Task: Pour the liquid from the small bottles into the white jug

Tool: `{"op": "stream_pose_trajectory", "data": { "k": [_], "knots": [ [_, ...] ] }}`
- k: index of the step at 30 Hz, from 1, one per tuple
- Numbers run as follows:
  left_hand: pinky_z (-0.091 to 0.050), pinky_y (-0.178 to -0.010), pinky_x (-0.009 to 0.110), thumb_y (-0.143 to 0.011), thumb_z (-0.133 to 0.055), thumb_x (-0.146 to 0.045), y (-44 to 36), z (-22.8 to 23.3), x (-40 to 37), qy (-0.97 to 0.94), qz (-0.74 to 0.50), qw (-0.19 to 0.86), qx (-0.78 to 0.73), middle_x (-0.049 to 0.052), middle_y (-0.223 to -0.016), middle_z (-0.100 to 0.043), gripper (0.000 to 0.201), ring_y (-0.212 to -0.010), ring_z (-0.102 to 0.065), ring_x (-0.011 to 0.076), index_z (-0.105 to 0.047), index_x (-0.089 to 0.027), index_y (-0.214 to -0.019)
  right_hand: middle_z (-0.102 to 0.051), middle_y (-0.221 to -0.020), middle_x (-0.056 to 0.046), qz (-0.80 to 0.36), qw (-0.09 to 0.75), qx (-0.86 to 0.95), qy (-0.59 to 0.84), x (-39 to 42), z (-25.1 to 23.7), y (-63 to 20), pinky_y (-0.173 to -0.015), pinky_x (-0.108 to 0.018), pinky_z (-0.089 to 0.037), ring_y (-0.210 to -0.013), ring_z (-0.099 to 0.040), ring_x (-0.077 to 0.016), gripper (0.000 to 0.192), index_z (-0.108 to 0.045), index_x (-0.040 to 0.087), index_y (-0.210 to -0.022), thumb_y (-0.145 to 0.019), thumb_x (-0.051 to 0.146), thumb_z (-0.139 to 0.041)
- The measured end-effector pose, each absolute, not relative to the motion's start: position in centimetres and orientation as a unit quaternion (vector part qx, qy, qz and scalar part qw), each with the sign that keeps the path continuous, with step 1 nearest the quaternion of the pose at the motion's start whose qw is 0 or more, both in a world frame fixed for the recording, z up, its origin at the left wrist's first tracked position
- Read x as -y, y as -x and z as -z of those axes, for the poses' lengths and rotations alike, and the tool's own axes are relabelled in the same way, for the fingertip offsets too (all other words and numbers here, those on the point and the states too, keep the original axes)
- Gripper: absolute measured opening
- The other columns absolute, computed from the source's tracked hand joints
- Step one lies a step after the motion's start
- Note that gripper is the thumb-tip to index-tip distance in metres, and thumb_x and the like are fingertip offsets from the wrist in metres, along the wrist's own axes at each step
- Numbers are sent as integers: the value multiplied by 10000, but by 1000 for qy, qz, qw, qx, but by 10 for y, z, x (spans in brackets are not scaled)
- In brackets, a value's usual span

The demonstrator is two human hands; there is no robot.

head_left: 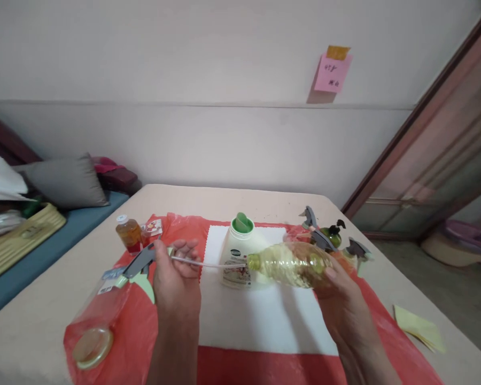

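Left of centre, your left hand [179, 267] has the spray head [139, 261]; its tube [208, 263] reaches the neck of the bottle [291, 264] in your right hand [340, 291], right of centre. Behind the tube, a jug [235, 243] stands on a sheet [260, 326]; sticky notes [419, 325] lie lower right.

Bottle [282, 264]: base end partly hidden by right hand [340, 291]. Spray head [139, 261]: partly covered by left hand [178, 275]. White jug [240, 247]: small print illegible. Purple-rimmed tub [451, 247]: cut off, right edge.
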State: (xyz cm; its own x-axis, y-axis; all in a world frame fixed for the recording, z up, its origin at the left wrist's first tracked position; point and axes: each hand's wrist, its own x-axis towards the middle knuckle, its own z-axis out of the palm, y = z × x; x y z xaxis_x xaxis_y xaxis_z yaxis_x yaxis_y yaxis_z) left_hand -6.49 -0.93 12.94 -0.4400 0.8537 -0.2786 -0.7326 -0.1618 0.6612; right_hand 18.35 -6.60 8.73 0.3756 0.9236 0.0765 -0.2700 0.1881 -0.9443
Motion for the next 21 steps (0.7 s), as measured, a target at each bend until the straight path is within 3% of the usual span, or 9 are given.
{"op": "stream_pose_trajectory", "data": {
  "k": [9, 17, 21],
  "knots": [
    [-464, -594, 234, -860, -552, -606, 46, -124, 15, -135, -734, 547, -380, 60, -733, -694, 461, -579, -593, 112, -598, -157, -763, -668, -1210, -93, -467, 653, 344, 487, 82, -74, -175, -892, -409, -473, -1014, -630, -257, 521, -581, 245, -1242, -774, 458, -667],
    [-509, -787, 330, -846, -548, -646, 16, -118, 34, -230, -655, 629, -350, 89, -954, -731, 487, -877, -686, 211, -657, -174, -899, -585, -1298, -63, -507, 671, 342, 419, 99, -74, -127, -873, -375, -517, -1105, -618, -253, 548, -509, 319, -1151, -690, 350, -804],
    [-515, -818, 362, -846, -539, -654, 12, -119, 38, -201, -655, 643, -342, 99, -977, -735, 490, -917, -689, 232, -644, -178, -900, -575, -1308, -73, -490, 657, 390, 419, 105, -76, -123, -892, -393, -515, -1146, -589, -260, 550, -504, 322, -1160, -700, 346, -805]
  ]
}}
